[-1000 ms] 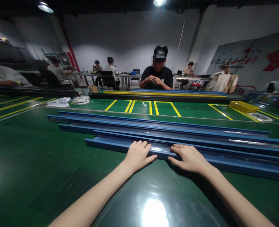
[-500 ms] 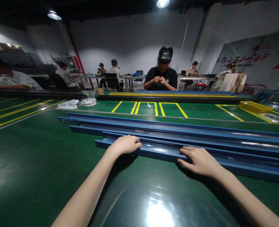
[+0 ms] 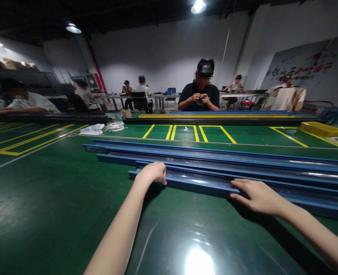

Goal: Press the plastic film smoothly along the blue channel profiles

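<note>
Several long blue channel-shaped rails lie side by side across the green table. My left hand [image 3: 153, 172] is closed over the nearest blue rail [image 3: 197, 182] close to its left end, with its fingers curled and partly hidden. Farther right, my right hand [image 3: 253, 194] grips the same rail by its near wall, thumb in front and fingertips inside the channel. Just beyond it lies a second blue rail [image 3: 117, 157], and behind that a third blue rail [image 3: 186, 149]. The rails run out of view on the right.
On the green table [image 3: 57, 202], white packets [image 3: 92, 129] and a coil [image 3: 115, 126] lie at the back left. A yellow tray [image 3: 322, 129] stands at the back right. Opposite sits a co-worker [image 3: 199, 95], behind black, yellow and blue strips [image 3: 214, 116].
The view has turned slightly, so the scene sits farther right. My left hand has shifted left along the nearest rail, closer to its end. My right hand keeps about the same place on it.
</note>
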{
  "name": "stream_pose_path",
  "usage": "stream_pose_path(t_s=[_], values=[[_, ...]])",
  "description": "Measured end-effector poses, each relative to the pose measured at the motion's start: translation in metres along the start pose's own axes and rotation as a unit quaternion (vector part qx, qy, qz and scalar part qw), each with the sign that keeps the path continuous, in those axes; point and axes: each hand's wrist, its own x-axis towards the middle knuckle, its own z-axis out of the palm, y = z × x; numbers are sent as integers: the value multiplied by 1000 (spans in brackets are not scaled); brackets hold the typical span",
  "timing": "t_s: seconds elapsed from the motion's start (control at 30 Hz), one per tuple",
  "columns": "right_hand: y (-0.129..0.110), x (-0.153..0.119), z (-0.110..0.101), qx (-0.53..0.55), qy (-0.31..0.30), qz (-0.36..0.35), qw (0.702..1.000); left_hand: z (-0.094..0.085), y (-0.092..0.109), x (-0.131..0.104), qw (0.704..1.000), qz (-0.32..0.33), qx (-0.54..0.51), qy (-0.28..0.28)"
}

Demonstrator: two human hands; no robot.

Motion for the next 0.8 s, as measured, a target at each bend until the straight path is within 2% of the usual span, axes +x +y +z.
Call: stream_pose_path(t_s=[0.17, 0.47, 0.8], values=[[-18, 11, -7, 6, -10, -19, 1000, 1, -2, 2, 1000, 6, 6, 2], [-79, 53, -10, 8, 15, -81, 997, 4, -15, 6, 999, 11, -30, -22], [-99, 89, -11, 88, 22, -132, 987, 1, -30, 4, 992, 34, -104, -60]])
